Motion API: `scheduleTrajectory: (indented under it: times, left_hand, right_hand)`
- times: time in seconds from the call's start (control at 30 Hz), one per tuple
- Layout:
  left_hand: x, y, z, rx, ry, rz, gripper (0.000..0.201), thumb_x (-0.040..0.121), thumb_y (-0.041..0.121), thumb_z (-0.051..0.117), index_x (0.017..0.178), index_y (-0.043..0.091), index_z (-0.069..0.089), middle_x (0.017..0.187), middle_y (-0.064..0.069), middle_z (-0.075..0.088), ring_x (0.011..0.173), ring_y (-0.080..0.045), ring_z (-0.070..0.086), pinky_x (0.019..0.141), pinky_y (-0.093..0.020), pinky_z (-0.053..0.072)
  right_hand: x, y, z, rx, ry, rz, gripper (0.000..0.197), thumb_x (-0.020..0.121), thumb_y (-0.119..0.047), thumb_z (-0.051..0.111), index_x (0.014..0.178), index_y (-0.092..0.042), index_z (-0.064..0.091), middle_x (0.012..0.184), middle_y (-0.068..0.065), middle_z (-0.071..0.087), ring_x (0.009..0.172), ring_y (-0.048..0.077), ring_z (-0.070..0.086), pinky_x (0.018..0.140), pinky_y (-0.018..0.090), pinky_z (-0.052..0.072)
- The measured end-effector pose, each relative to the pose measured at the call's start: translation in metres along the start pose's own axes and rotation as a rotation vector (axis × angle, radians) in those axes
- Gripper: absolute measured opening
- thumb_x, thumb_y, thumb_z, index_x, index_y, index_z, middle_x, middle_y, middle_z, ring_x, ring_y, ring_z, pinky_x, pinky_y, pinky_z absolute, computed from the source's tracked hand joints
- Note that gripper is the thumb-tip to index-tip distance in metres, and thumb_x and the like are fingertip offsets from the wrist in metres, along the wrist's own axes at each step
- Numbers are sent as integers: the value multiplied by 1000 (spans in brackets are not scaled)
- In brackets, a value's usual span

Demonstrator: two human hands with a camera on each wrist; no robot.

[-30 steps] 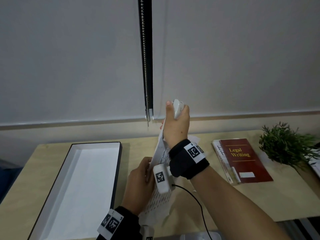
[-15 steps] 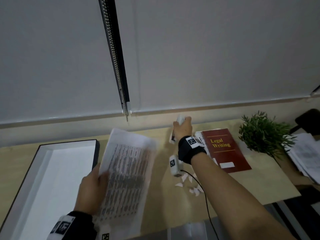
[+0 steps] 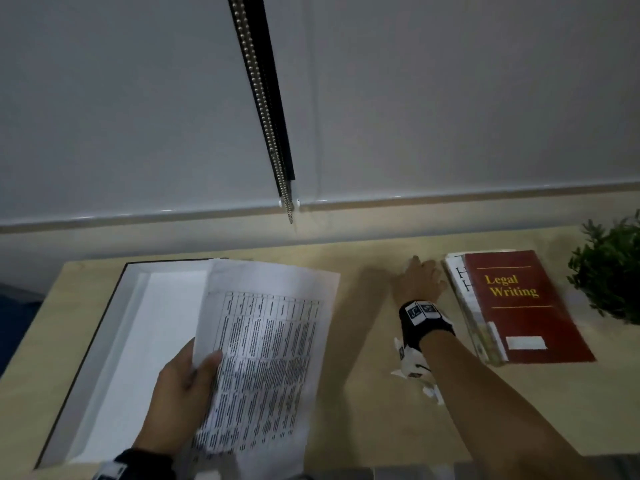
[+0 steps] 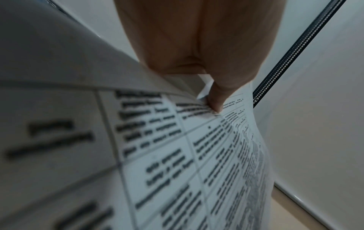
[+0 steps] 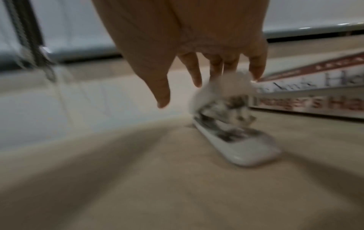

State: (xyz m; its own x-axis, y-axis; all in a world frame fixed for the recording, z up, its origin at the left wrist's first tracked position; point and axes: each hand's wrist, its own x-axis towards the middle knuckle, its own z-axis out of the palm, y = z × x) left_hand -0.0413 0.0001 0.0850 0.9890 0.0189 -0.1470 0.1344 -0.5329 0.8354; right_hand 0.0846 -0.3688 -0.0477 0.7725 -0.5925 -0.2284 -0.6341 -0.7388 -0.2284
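Note:
My left hand (image 3: 183,386) grips a stack of printed sheets (image 3: 266,358) by its left edge, thumb on top, held over the right part of an open white box (image 3: 114,341). In the left wrist view the thumb (image 4: 214,99) pinches the sheets (image 4: 177,155). My right hand (image 3: 420,277) is stretched out at the back of the desk, just left of the books. In the right wrist view its fingers (image 5: 194,73) are spread and straight over a white stapler (image 5: 236,140) that lies on the desk; the picture is blurred, so contact is unclear.
A red book titled Legal Writing (image 3: 519,306) lies on another book at the right, with a green plant (image 3: 609,271) beyond it. Small paper scraps (image 3: 429,389) lie under my right forearm. A blind's bead chain (image 3: 266,109) hangs above the desk's back edge.
My right hand has carried the stapler away from the sheets, put it down by the books and opened. My left hand has lowered the sheets flat toward the box.

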Motion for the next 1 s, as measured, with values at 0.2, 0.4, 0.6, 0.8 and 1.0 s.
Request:
scheduleTrajectory:
  times: [0.2, 0.4, 0.6, 0.8, 1.0]
  left_hand:
    - [1, 14, -21, -129, 51, 27, 11, 96, 19, 55, 95, 12, 64, 72, -16, 71, 58, -29, 67, 46, -39, 56]
    - [17, 14, -81, -211, 141, 37, 12, 98, 14, 53, 102, 14, 64, 85, -6, 77, 74, -18, 74, 59, -32, 62]
    - [30, -56, -156, -134, 186, -36, 29, 94, 10, 61, 120, 19, 52, 72, 15, 74, 58, -4, 62, 55, -13, 47]
    - [43, -135, -188, 51, 142, -115, 58, 86, -14, 47, 123, 30, 55, 105, -10, 64, 73, -18, 59, 65, -22, 48]
    - [65, -170, -164, 297, 169, -212, 51, 79, -17, 47, 116, 14, 65, 118, -15, 66, 92, -27, 65, 77, -28, 51]
  right_hand:
    - [-130, -39, -30, 1136, -680, -227, 87, 59, -84, 54, 113, -17, 65, 110, -1, 69, 104, 20, 64, 91, 36, 46]
    - [-232, -82, -19, 1304, -902, -349, 75, 51, -47, 87, 109, -6, 66, 101, 10, 75, 93, 25, 71, 75, 30, 56]
    - [-281, -163, 5, 1266, -751, -276, 26, 81, -7, 70, 107, -11, 69, 102, 3, 76, 97, 21, 71, 90, 43, 55]
    - [-291, -238, 61, 1009, -656, -175, 33, 85, -12, 66, 117, -7, 61, 118, 9, 67, 102, 26, 65, 95, 44, 51]
    - [-290, -262, 99, 706, -570, -123, 55, 82, -4, 66, 131, -5, 41, 133, 17, 53, 118, 33, 54, 100, 47, 46]
